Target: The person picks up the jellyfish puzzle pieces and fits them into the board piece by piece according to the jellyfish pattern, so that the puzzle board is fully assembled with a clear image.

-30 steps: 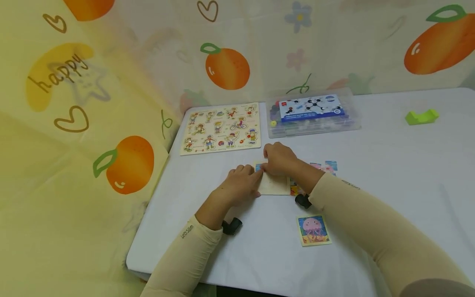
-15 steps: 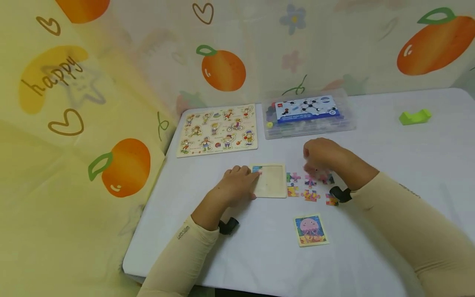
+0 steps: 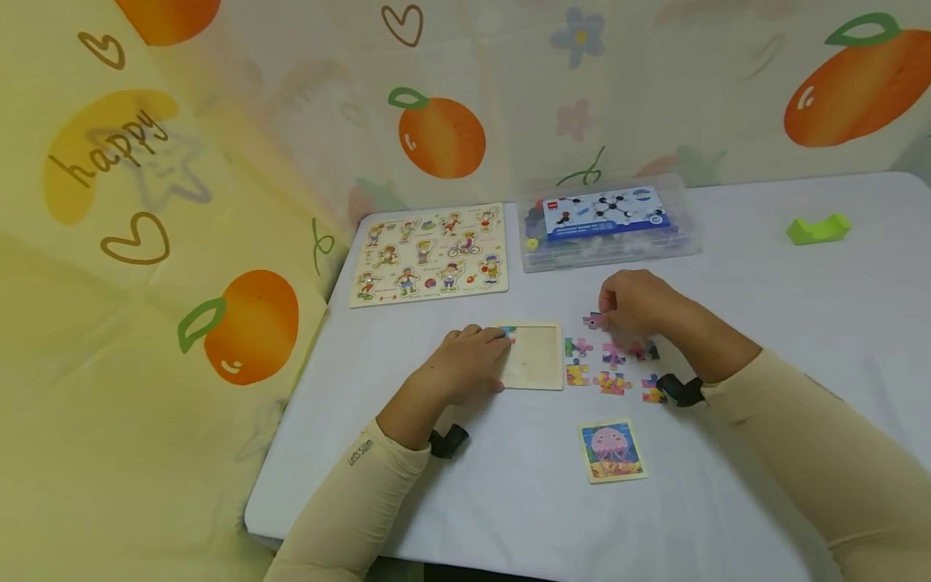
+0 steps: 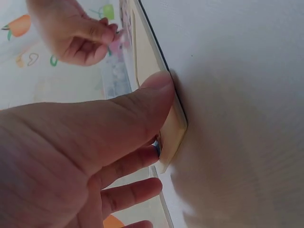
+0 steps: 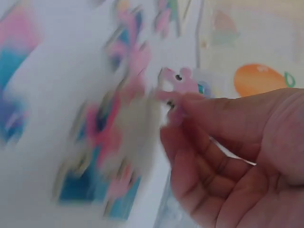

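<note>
My left hand (image 3: 465, 364) holds the left side of a shallow wooden puzzle tray (image 3: 534, 380), its thumb (image 4: 159, 88) along the near edge and a finger at the upper left corner. One blue-and-pink piece lies in that corner, partly covered by the fingers. Right of the tray, my right hand (image 3: 636, 303) pinches a pink jigsaw piece (image 5: 183, 80) with a black eye printed on it, between thumb and index finger. Beneath and around this hand lie several loose jigsaw pieces (image 3: 612, 383) in pink, blue and yellow, some hidden by the hand and wrist.
A small jellyfish picture card (image 3: 613, 453) lies nearer the table's front edge. Behind the tray are a wooden peg puzzle board (image 3: 429, 255) and a clear plastic box (image 3: 611, 226) with a molecule-kit label. A bright green curved block (image 3: 818, 230) stands far right.
My right hand has left the tray's upper left corner and moved right to the loose pieces, where it has picked up a pink one. The left hand stays at the tray.
</note>
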`<state>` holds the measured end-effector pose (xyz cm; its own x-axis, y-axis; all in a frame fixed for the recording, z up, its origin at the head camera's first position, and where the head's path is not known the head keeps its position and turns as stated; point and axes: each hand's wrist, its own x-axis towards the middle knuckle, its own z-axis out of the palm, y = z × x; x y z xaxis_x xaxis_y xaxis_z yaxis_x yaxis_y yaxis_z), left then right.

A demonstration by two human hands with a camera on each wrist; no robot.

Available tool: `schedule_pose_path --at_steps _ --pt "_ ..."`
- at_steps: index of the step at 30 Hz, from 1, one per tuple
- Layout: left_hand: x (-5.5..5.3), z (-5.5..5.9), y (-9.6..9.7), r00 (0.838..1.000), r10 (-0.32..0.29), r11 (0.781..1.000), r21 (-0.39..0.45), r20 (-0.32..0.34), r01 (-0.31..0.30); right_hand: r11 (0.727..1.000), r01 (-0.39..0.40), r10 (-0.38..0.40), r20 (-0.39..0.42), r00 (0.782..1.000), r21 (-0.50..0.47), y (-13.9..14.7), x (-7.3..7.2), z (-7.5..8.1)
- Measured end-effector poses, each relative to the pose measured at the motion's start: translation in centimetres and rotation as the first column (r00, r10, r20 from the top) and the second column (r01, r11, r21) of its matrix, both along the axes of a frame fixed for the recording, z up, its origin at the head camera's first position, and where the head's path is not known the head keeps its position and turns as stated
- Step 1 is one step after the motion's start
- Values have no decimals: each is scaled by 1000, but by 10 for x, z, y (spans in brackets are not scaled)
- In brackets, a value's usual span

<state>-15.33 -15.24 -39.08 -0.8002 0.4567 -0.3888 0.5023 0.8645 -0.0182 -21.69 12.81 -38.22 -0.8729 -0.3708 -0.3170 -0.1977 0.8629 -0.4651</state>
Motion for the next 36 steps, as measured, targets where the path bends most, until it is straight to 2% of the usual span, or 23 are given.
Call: schedule_pose_path --at_steps 3,6,12,19,23,26,31,33,36 --pt "-1 1 1 1000 11 1000 4 11 -11 995 8 -6 19 1000 -101 -14 -4 0" --pt "-3 1 1 1000 20 1000 15 22 -20 983 20 -7 75 997 -182 -33 -7 -3" --pt "-5 4 1 999 15 1000 19 29 -16 973 36 -3 146 989 -226 -67 -11 -11" --pt "-7 6 4 1000 13 999 31 14 -14 989 48 -28 140 990 -142 -86 -15 -17" --pt "-8 7 6 1000 16 1000 22 10 -16 996 -3 8 56 998 -90 -91 -15 -19" --pt "-8 5 7 1000 6 1000 17 -7 -5 997 -1 2 10 1000 -75 -91 -12 -19" --pt "-9 4 9 1000 -4 1000 9 -31 4 997 26 -28 -42 999 -68 -76 -9 -13" --pt "-9 4 9 999 1 1000 10 -35 -1 999 11 -14 -57 998 -51 -65 -9 -9" --pt "-9 4 9 999 13 1000 18 -39 -12 1000 3 -4 -34 999 -5 -44 -9 -4"
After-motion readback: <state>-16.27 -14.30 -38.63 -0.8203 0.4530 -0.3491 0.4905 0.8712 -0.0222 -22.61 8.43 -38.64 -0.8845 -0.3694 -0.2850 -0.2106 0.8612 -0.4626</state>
